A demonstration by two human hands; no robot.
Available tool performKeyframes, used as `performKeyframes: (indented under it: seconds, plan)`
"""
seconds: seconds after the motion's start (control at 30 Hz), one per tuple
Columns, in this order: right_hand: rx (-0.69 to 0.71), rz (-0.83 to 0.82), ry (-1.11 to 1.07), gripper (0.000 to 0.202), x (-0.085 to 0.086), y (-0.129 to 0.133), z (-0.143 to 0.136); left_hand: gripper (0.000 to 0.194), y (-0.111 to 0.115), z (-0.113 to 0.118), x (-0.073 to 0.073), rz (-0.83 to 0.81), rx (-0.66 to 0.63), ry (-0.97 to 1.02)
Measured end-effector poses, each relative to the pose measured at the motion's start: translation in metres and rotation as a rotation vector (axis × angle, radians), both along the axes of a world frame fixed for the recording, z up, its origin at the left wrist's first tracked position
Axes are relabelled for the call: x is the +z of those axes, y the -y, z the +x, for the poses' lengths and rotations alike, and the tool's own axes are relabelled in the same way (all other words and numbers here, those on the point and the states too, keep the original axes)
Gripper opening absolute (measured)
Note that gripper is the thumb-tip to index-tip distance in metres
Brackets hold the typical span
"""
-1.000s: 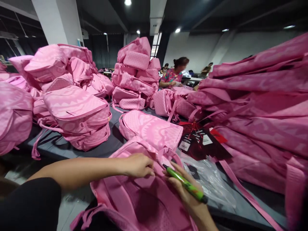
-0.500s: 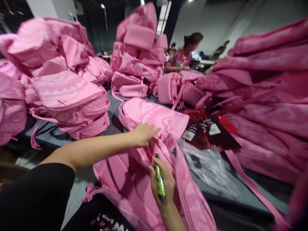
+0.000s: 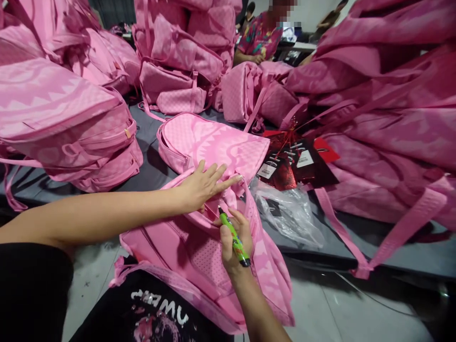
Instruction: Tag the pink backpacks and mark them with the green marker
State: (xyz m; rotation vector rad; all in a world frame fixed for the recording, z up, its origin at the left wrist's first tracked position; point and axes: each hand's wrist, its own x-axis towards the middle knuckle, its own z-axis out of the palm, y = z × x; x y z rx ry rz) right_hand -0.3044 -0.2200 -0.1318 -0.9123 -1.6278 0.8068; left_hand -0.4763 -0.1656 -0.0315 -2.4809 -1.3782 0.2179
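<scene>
A pink backpack (image 3: 210, 256) with a mesh back panel lies across my lap and the table edge, its patterned front flap (image 3: 217, 137) folded out on the tabletop. My left hand (image 3: 201, 187) rests on it near the top opening, palm down with fingers spread. In my right hand (image 3: 237, 237) is a bright green marker pen (image 3: 233, 235) with a black end. The pen's dark tip points up and away, close to the pink fabric beneath my left hand. Some right fingertips touch the fabric fold there.
Pink backpacks stand in piles at the left (image 3: 67, 128), behind (image 3: 185, 57) and at the right (image 3: 392, 123) of the grey-covered table (image 3: 146, 152). Black and red hang tags (image 3: 285, 161) and a clear plastic bag (image 3: 288, 213) lie right of the backpack. A person in a patterned top (image 3: 260, 35) is beyond.
The camera view has tilted down and shifted right. My left fingers have spread wider on the backpack. The marker now leans more, with its tip up to the left.
</scene>
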Motion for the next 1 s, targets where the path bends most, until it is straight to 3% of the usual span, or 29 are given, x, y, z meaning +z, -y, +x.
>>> performKeyframes:
  seconds: [0.1,0.2,0.37,0.57,0.73,0.83,1.0]
  plan:
    - [0.022,-0.045,0.043,0.029,-0.003,-0.009,0.009,0.102,-0.003,0.003,0.000,0.004,0.000,-0.005]
    - [0.068,0.012,0.247,0.023,0.008,-0.020,0.024,0.087,-0.003,0.002,0.000,0.012,-0.012,-0.007]
    - [0.306,0.148,0.451,0.030,0.030,-0.031,0.035,0.095,-0.008,0.004,-0.002,0.003,-0.038,-0.052]
    - [0.170,0.038,0.459,0.019,0.027,-0.034,0.031,0.085,-0.018,0.005,-0.012,0.008,-0.026,-0.007]
    - [0.331,-0.054,0.478,0.022,0.037,-0.051,0.033,0.082,-0.021,0.003,-0.017,-0.006,-0.011,0.023]
    - [0.373,-0.027,0.536,0.022,0.041,-0.060,0.027,0.087,-0.023,0.003,-0.017,-0.030,0.018,0.029]
    - [0.243,0.065,0.634,0.019,0.039,-0.054,0.027,0.088,-0.025,0.007,-0.016,-0.055,0.097,0.010]
